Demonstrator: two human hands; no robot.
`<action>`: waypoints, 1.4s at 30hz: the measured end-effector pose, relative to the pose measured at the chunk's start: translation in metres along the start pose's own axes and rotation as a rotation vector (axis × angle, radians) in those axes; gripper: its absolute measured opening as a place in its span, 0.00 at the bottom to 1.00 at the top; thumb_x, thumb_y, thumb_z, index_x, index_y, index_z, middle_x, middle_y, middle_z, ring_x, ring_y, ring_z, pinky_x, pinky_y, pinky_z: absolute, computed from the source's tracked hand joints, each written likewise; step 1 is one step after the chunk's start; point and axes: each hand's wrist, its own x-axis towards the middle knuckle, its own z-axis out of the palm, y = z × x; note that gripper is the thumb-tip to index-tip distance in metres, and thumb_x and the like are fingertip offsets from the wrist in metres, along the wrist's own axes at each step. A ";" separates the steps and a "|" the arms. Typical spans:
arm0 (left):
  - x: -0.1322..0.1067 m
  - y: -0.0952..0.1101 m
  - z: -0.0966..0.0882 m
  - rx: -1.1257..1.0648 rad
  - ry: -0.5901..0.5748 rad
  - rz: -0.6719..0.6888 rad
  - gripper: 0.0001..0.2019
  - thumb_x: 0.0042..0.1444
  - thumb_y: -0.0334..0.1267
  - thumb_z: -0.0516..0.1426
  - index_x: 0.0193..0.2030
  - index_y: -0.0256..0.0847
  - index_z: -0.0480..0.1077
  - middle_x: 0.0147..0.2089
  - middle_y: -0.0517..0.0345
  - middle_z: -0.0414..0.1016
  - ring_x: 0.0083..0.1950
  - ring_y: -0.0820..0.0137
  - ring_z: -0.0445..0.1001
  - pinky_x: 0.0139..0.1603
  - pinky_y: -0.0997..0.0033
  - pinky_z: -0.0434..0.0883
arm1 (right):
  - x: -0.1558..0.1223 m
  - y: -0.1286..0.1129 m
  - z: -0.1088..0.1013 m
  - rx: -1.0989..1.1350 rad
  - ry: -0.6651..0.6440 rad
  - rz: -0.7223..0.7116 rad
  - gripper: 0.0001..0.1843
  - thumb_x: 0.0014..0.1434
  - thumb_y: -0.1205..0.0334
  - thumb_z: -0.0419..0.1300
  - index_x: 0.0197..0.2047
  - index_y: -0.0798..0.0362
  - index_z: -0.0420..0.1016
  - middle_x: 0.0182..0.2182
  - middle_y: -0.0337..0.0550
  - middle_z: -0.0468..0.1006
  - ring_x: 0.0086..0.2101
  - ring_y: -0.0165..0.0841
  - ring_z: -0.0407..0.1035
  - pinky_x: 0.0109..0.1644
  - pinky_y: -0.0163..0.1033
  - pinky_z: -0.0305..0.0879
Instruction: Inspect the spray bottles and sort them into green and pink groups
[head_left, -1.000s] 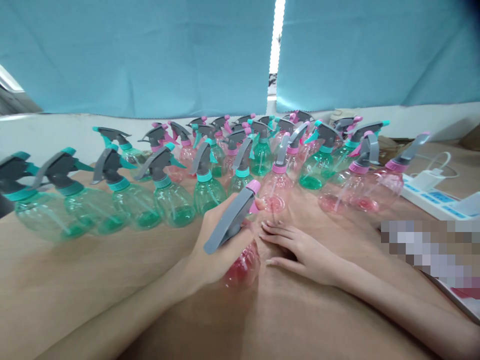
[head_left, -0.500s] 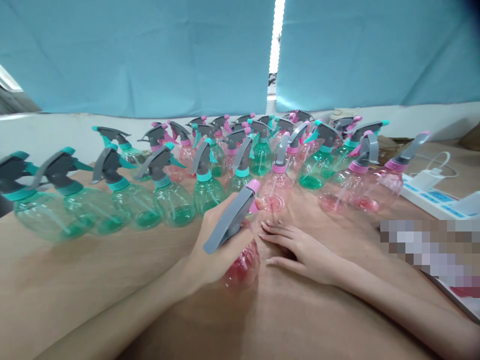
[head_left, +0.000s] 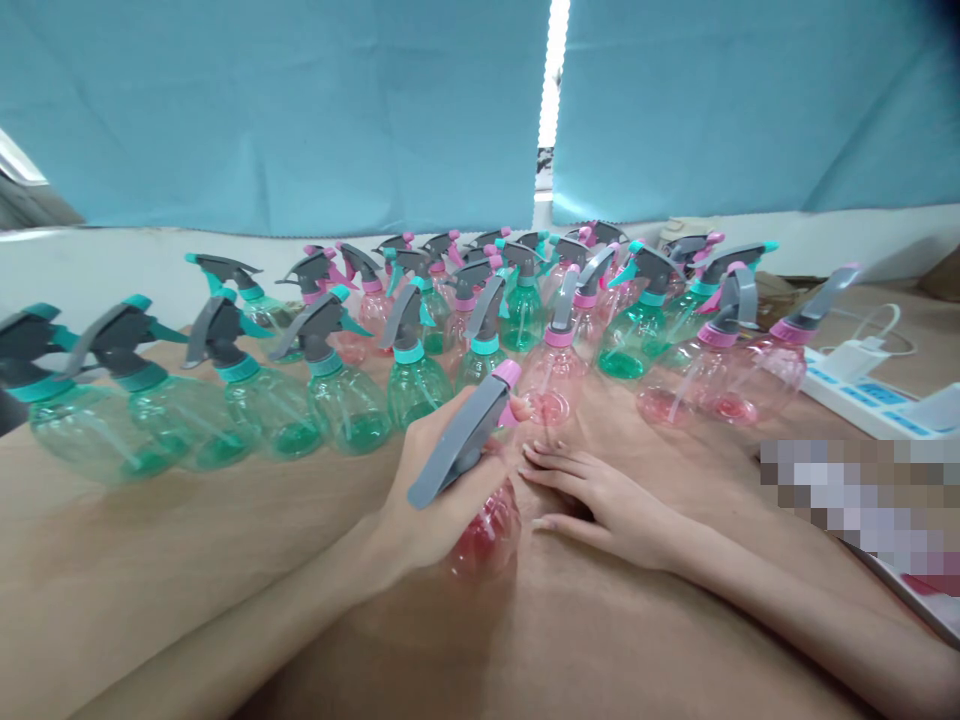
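Left hand gripping one pink bottle on table; right hand lying flat, released, just beside. Six green bottles standing in row; rear bottles overlapping beyond count. Both hands keeping earlier pose.

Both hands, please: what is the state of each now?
Left hand: closed around a pink spray bottle.
Right hand: open, resting on the table, holding nothing.
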 end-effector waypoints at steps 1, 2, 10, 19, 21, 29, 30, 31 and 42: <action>0.000 0.000 0.000 -0.001 0.003 -0.005 0.07 0.51 0.32 0.53 0.38 0.44 0.65 0.25 0.66 0.61 0.27 0.70 0.68 0.28 0.71 0.64 | 0.000 0.000 0.000 -0.008 -0.005 0.001 0.32 0.65 0.44 0.53 0.66 0.51 0.62 0.65 0.48 0.61 0.64 0.43 0.55 0.66 0.55 0.55; 0.000 0.001 0.000 -0.004 0.004 -0.011 0.07 0.51 0.32 0.53 0.38 0.44 0.65 0.24 0.66 0.60 0.27 0.70 0.67 0.28 0.71 0.63 | 0.000 0.000 0.000 -0.012 -0.010 0.002 0.32 0.65 0.44 0.53 0.66 0.51 0.62 0.65 0.48 0.61 0.64 0.43 0.55 0.66 0.55 0.54; 0.002 0.007 0.001 -0.054 -0.009 -0.039 0.04 0.51 0.32 0.55 0.33 0.43 0.64 0.23 0.68 0.60 0.21 0.75 0.57 0.23 0.72 0.58 | 0.001 -0.002 -0.001 -0.003 -0.009 0.009 0.32 0.65 0.44 0.53 0.66 0.50 0.61 0.66 0.48 0.60 0.64 0.43 0.55 0.67 0.54 0.54; 0.004 0.005 0.002 -0.057 0.008 -0.006 0.03 0.50 0.31 0.55 0.29 0.42 0.63 0.24 0.67 0.60 0.22 0.77 0.56 0.21 0.75 0.56 | 0.001 -0.001 0.000 0.009 0.002 -0.001 0.32 0.64 0.44 0.54 0.66 0.52 0.62 0.65 0.49 0.61 0.64 0.44 0.55 0.67 0.55 0.54; 0.003 0.005 0.002 -0.055 0.007 -0.003 0.01 0.51 0.31 0.54 0.31 0.41 0.65 0.27 0.66 0.63 0.23 0.77 0.58 0.21 0.75 0.56 | 0.001 -0.001 0.000 0.013 0.005 -0.003 0.31 0.64 0.44 0.54 0.66 0.51 0.62 0.65 0.49 0.61 0.64 0.44 0.55 0.67 0.55 0.54; 0.002 0.005 0.000 -0.028 -0.003 0.005 0.02 0.50 0.32 0.54 0.31 0.42 0.66 0.25 0.66 0.63 0.23 0.76 0.59 0.22 0.74 0.58 | 0.000 -0.002 0.000 -0.006 -0.005 0.000 0.32 0.65 0.44 0.53 0.66 0.52 0.62 0.65 0.49 0.61 0.64 0.43 0.55 0.67 0.54 0.53; 0.003 0.005 0.000 -0.016 -0.006 -0.002 0.04 0.50 0.32 0.53 0.34 0.43 0.66 0.24 0.67 0.61 0.22 0.75 0.58 0.22 0.73 0.58 | 0.000 -0.001 0.000 -0.004 -0.002 0.000 0.32 0.65 0.44 0.54 0.66 0.52 0.62 0.65 0.49 0.60 0.64 0.43 0.55 0.67 0.55 0.53; 0.002 0.004 0.000 -0.003 -0.005 -0.003 0.06 0.50 0.32 0.53 0.36 0.44 0.67 0.23 0.68 0.61 0.21 0.75 0.58 0.23 0.72 0.59 | 0.000 -0.001 0.000 -0.002 0.001 -0.001 0.32 0.65 0.44 0.54 0.66 0.52 0.62 0.65 0.49 0.60 0.64 0.44 0.55 0.67 0.55 0.54; 0.000 0.001 0.003 0.030 0.034 0.043 0.09 0.53 0.32 0.54 0.41 0.45 0.67 0.35 0.63 0.73 0.33 0.69 0.72 0.34 0.69 0.73 | 0.000 0.000 0.001 0.016 0.017 -0.001 0.32 0.64 0.44 0.55 0.66 0.49 0.61 0.65 0.49 0.62 0.64 0.44 0.55 0.66 0.55 0.54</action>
